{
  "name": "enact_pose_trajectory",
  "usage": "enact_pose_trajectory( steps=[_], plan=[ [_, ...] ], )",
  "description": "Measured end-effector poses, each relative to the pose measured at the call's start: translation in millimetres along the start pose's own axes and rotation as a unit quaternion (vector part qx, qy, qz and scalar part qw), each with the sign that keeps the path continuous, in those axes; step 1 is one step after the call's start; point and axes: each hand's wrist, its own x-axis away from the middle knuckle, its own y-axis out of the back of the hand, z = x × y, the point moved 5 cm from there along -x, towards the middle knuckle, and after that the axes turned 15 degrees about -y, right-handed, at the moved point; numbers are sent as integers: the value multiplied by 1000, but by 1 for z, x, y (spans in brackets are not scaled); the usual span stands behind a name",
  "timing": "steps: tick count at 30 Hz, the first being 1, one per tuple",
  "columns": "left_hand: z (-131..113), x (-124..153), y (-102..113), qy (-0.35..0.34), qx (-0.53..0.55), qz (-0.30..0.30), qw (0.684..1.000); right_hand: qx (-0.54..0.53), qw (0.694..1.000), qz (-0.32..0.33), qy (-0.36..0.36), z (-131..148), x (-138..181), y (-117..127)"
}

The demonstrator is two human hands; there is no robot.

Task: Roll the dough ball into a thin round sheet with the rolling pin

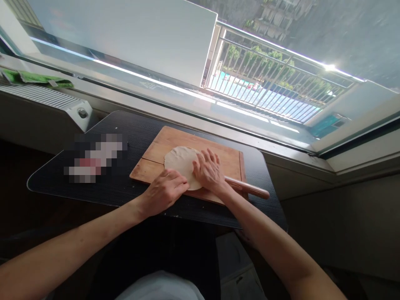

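Observation:
A flat round of pale dough (179,161) lies on a wooden board (225,156). A wooden rolling pin (250,189) rests across the near part of the dough, its right end sticking out past the board. My left hand (164,189) lies over the pin's left end at the dough's near edge, fingers curled. My right hand (208,170) presses flat on the pin, fingers stretched out over the dough's right side.
The board sits on a black ribbed tabletop (131,133) below a wide window sill (175,112). A blurred-out object (93,162) lies on the table's left. A white radiator (46,98) with a green cloth (34,78) stands at far left.

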Motion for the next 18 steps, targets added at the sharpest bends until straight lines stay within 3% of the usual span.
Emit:
enact_pose_trajectory(
  steps=[3,9,14,18],
  plan=[
    [0,0,-8,20,17,-4,1000,-7,998,-9,-56,-6,-19,0],
    [1,-3,-26,137,40,-17,990,-1,1000,19,23,1,-6,-5],
    [7,-8,-33,97,33,7,995,-10,999,15,-47,-1,-37,-4],
    [11,-7,-29,51,4,29,998,5,999,37,33,2,-21,-6]
  ],
)
